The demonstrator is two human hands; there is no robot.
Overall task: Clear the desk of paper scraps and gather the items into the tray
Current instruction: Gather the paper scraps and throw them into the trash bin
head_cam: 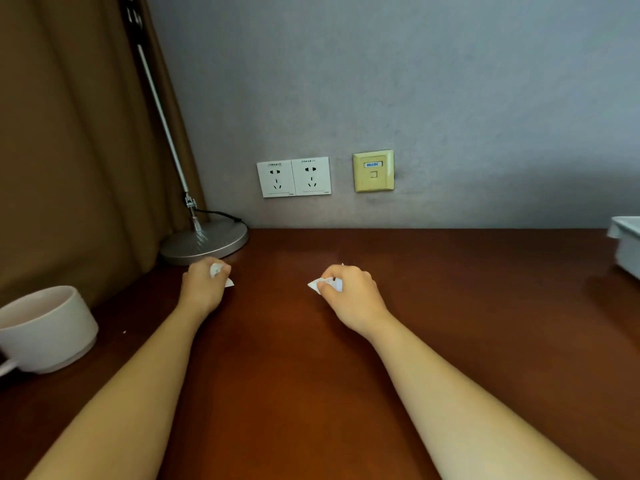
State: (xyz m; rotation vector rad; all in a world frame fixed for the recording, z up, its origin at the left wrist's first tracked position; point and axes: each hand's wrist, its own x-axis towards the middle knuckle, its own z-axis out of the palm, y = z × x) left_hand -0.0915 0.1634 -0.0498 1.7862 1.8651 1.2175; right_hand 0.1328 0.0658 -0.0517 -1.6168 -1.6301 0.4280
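Observation:
Both my hands rest on the dark brown desk near its back edge. My left hand grips a white paper scrap, just in front of the lamp base. My right hand grips another white paper scrap, whose corner sticks out to the left of my fingers. A pale tray shows only partly at the right edge of the view, against the wall.
A silver desk lamp base with its slanted arm stands at the back left beside a brown curtain. A white cup sits at the left edge. Two wall sockets and a yellow data port are on the grey wall.

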